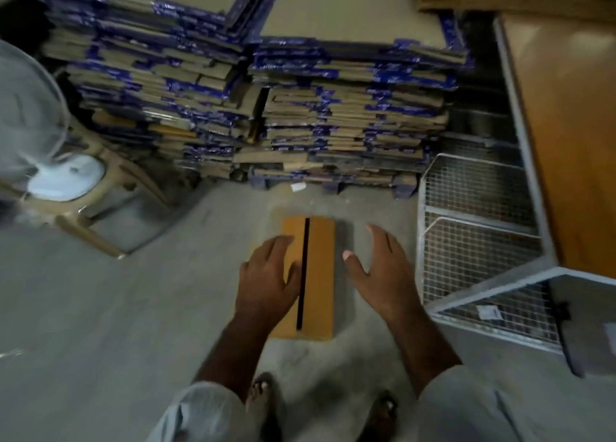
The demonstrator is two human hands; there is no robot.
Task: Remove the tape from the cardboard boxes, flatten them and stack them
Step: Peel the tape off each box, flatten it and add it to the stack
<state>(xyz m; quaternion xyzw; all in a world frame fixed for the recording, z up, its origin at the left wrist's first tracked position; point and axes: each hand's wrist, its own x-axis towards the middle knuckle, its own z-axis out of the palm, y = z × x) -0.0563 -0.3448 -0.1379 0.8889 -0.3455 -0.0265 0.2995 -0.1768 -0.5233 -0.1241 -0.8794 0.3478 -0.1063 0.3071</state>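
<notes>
A small brown cardboard box (315, 275) lies on the grey concrete floor (116, 308), near the person's feet, with a dark slit running along its top between the two flaps. The left hand (270, 275) rests flat on the box's left flap, fingers straight. The right hand (380, 271) hovers just beside the box's right edge, fingers relaxed, gripping nothing. Beyond the box, two tall stacks of flattened boxes (350, 114) with blue printed tape stand on the floor; the tape's writing is too blurred to read. A wire-mesh rack (473, 214) stands to the right.
</notes>
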